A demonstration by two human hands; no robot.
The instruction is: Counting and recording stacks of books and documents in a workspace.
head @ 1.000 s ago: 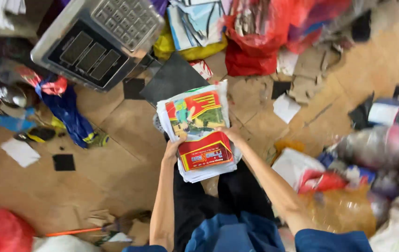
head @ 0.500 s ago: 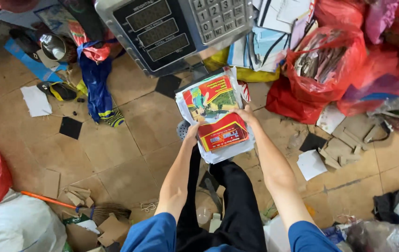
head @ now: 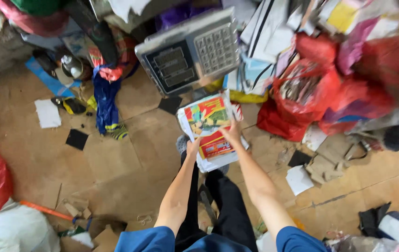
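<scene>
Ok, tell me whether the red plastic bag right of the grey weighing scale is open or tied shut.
Open. The red plastic bag gapes at the top, and crumpled papers show inside its mouth, beside the grey weighing scale.

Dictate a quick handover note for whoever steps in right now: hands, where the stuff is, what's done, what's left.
Left hand grips the left edge of the stack of colourful booklets; right hand grips its right side.
The stack is held up in the air, just below the scale's display head.
Done: stack gathered and lifted in both hands.
Left: it is not yet set down anywhere. Red bags of paper lie to the right, scraps on the cardboard floor.
</scene>
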